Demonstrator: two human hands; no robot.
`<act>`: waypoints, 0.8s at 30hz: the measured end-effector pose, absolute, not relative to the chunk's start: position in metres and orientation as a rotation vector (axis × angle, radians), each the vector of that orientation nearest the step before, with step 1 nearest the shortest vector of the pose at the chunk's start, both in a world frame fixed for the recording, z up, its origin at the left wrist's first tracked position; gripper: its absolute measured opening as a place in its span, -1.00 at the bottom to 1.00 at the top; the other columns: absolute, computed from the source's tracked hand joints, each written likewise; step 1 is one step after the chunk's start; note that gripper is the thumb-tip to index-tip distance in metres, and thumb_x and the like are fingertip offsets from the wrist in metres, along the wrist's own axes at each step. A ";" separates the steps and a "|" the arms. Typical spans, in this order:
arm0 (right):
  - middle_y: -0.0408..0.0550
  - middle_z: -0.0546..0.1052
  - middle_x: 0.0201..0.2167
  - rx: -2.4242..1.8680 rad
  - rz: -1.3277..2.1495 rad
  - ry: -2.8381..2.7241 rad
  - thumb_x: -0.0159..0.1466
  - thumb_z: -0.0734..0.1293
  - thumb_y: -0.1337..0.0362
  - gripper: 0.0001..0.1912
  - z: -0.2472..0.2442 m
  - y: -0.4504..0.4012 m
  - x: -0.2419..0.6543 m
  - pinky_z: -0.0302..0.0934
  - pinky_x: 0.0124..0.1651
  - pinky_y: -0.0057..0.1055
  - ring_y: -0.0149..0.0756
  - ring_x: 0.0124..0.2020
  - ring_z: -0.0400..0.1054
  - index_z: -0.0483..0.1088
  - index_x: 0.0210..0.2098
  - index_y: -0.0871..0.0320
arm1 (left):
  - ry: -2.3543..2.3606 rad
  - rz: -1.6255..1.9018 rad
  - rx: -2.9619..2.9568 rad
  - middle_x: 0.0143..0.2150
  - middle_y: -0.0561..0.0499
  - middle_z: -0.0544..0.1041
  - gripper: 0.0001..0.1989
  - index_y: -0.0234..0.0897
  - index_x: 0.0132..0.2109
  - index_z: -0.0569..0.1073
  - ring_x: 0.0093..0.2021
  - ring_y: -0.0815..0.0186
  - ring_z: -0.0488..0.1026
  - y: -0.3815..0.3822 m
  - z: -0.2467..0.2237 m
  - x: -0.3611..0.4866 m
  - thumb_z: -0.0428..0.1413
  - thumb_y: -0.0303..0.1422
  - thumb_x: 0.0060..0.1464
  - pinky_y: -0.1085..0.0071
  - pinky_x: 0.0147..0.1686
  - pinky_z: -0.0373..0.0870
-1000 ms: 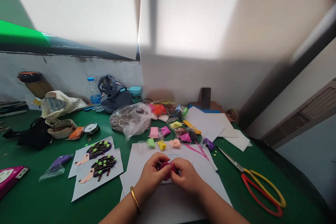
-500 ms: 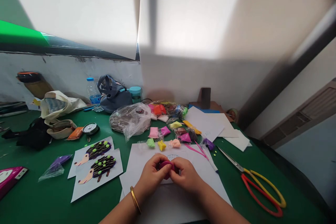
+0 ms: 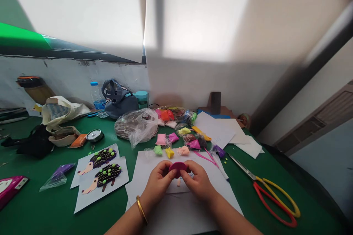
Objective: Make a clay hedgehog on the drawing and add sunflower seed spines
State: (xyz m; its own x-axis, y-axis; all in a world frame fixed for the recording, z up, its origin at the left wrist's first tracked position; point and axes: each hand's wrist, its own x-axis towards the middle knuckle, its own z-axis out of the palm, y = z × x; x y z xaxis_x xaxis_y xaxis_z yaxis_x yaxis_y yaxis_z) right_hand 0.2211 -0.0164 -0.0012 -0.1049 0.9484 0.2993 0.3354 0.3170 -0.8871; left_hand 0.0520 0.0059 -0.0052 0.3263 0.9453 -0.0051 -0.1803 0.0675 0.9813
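Observation:
A flat round disc of magenta clay [image 3: 178, 169] is pinched at its two sides between my hands, above white paper [image 3: 143, 176]. My left hand [image 3: 160, 180], with a gold bangle at the wrist, grips its left edge with thumb and fingers. On its right edge, my right hand [image 3: 198, 181] has a similar grip. Below the disc a small peach piece [image 3: 178, 182] shows on the paper, partly among blue marks that my fingers mostly cover. Small clay packets, green [image 3: 158, 150], yellow [image 3: 169, 152] and peach [image 3: 183, 150], lie just beyond my hands.
Large scissors [image 3: 255, 178] with red and yellow handles lie at the right. Two hedgehog pictures [image 3: 107, 174] lie at the left, near a purple packet [image 3: 61, 170]. Behind are a plastic bag [image 3: 138, 126], a blue bag [image 3: 120, 102], a bottle [image 3: 96, 95] and white sheets [image 3: 215, 128].
The magenta clay, earlier tilted and mostly hidden by my fingers, now shows as a round disc held slightly higher. My thumbs have moved apart toward its two sides.

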 end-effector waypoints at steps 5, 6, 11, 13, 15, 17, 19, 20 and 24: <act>-0.09 0.50 -0.35 -1.162 0.847 -1.638 0.24 0.32 0.20 -0.85 0.001 -0.018 0.220 0.23 -0.24 -0.39 -0.28 -0.32 0.34 0.46 -0.26 0.13 | 0.882 0.986 1.254 -0.42 0.03 0.53 -0.69 -0.29 -0.32 0.48 -0.38 0.30 0.46 0.005 -0.007 0.051 0.30 -0.14 -0.03 0.39 -0.30 0.40; -0.09 0.50 -0.35 -1.160 0.875 -1.630 0.25 0.30 0.21 -0.84 0.001 -0.018 0.221 0.23 -0.25 -0.39 -0.29 -0.33 0.34 0.46 -0.26 0.13 | 0.882 0.978 1.266 -0.41 0.03 0.53 -0.70 -0.30 -0.32 0.49 -0.38 0.29 0.47 0.005 -0.007 0.051 0.29 -0.14 -0.03 0.38 -0.29 0.40; -0.10 0.48 -0.39 -1.212 0.845 -1.543 0.29 0.25 0.22 -0.83 -0.003 -0.016 0.223 0.22 -0.26 -0.41 -0.30 -0.35 0.32 0.45 -0.28 0.15 | 0.897 1.058 1.233 -0.30 -0.02 0.57 -0.68 -0.29 -0.24 0.51 -0.25 0.23 0.49 0.006 -0.008 0.049 0.30 -0.15 -0.03 0.33 -0.18 0.43; -0.12 0.46 -0.41 -1.226 0.850 -1.554 0.26 0.27 0.25 -0.87 -0.004 -0.016 0.222 0.21 -0.27 -0.42 -0.31 -0.36 0.30 0.44 -0.30 0.14 | 0.918 1.079 1.218 -0.34 0.00 0.56 -0.69 -0.29 -0.26 0.51 -0.30 0.25 0.49 0.008 -0.008 0.049 0.28 -0.13 -0.02 0.35 -0.21 0.43; -0.14 0.45 -0.42 -1.234 0.867 -1.587 0.21 0.30 0.29 -0.91 -0.003 -0.017 0.221 0.21 -0.30 -0.44 -0.32 -0.37 0.29 0.44 -0.31 0.14 | 0.926 1.081 1.219 -0.36 0.00 0.56 -0.69 -0.29 -0.29 0.50 -0.32 0.25 0.49 0.009 -0.009 0.048 0.27 -0.12 0.00 0.35 -0.24 0.43; -0.15 0.44 -0.42 -1.222 0.898 -1.611 0.19 0.32 0.30 -0.93 -0.002 -0.017 0.219 0.20 -0.34 -0.46 -0.33 -0.39 0.30 0.44 -0.32 0.14 | 0.905 1.052 1.238 -0.35 -0.03 0.57 -0.69 -0.30 -0.30 0.51 -0.31 0.23 0.51 0.008 -0.009 0.048 0.26 -0.11 0.01 0.33 -0.23 0.44; -0.16 0.43 -0.44 -1.203 0.919 -1.619 0.23 0.30 0.27 -0.91 -0.002 -0.017 0.219 0.21 -0.35 -0.47 -0.35 -0.41 0.30 0.43 -0.33 0.14 | 0.868 1.017 1.263 -0.33 -0.05 0.58 -0.70 -0.30 -0.30 0.51 -0.29 0.20 0.52 0.007 -0.009 0.048 0.25 -0.12 0.03 0.32 -0.21 0.44; -0.16 0.42 -0.46 -1.200 0.916 -1.616 0.25 0.29 0.25 -0.89 -0.003 -0.017 0.219 0.21 -0.35 -0.47 -0.36 -0.42 0.30 0.43 -0.34 0.14 | 0.856 1.013 1.271 -0.33 -0.05 0.58 -0.70 -0.30 -0.29 0.51 -0.28 0.20 0.53 0.006 -0.009 0.049 0.25 -0.13 0.03 0.31 -0.20 0.44; -0.18 0.41 -0.49 -1.212 0.898 -1.556 0.29 0.27 0.23 -0.85 -0.004 -0.017 0.221 0.23 -0.33 -0.46 -0.35 -0.42 0.32 0.42 -0.34 0.14 | 0.859 1.030 1.277 -0.33 -0.02 0.58 -0.72 -0.29 -0.27 0.51 -0.28 0.23 0.52 0.005 -0.009 0.050 0.29 -0.17 -0.01 0.35 -0.21 0.43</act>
